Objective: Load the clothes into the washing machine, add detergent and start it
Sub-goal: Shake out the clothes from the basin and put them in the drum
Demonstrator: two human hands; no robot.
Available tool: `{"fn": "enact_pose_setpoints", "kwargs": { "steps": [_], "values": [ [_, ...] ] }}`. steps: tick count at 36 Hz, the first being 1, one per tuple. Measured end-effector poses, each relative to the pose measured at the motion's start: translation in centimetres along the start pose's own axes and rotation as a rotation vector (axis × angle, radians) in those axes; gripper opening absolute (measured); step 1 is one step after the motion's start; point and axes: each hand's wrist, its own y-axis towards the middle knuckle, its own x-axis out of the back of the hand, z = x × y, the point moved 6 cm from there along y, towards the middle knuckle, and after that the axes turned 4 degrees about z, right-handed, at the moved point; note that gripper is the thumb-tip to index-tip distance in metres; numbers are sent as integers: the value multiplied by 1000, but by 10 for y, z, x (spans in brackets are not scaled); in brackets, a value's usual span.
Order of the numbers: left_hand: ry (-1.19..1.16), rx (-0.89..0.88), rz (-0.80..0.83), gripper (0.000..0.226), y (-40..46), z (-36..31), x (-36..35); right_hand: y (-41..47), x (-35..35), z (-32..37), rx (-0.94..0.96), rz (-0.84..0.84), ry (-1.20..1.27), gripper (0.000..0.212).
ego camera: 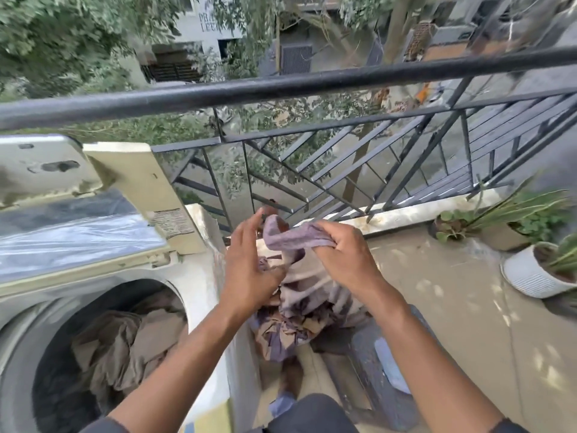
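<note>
While the right hand (345, 254) pinches the upper edge of a mauve garment (299, 270) in curled fingers, the cloth hangs down from it in folds toward a heap of clothes (287, 332) lying just beside the washing machine (199, 295), on its right. Fingers of the left hand (246, 270) are spread and relaxed, the palm lying against the hanging fabric on its left side; whether the thumb grips the cloth cannot be told. Both hands are held to the right of the machine, not over its opening. At lower left the round drum (56, 370) is open, with 1 crumpled brown garment (125, 348) already lying inside. Its lid (75, 232) stands raised behind the opening, covered in shiny clear film, with a printed label at its right edge. A black metal railing (281, 89) runs across the balcony beyond the hands, with trees and buildings below. On the floor at right stand 2 potted plants, a white ribbed pot (530, 276) nearest, a smaller plant (452, 226) behind it.
</note>
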Motion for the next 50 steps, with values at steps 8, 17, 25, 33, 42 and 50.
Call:
{"fn": "enact_pose_setpoints", "kwargs": {
  "steps": [8,17,25,33,42,50],
  "values": [
    [46,-123,176,72,32,-1,5,-5,39,59,153,113,124,32],
    [-282,-212,405,34,67,-24,14,-4,72,66,170,177,114,31],
    [-158,-185,334,50,43,-21,31,7,98,26,43,-95,-126,32],
    [-127,-110,430,32,23,-31,43,10,94,-2,-28,-142,-433,59],
    [-366,-307,396,35,22,-106,85,3,56,-69,-192,-230,-484,40],
    [-421,-270,333,31,21,-104,90,2,18,-125,-440,-125,-195,23]
  ]
}}
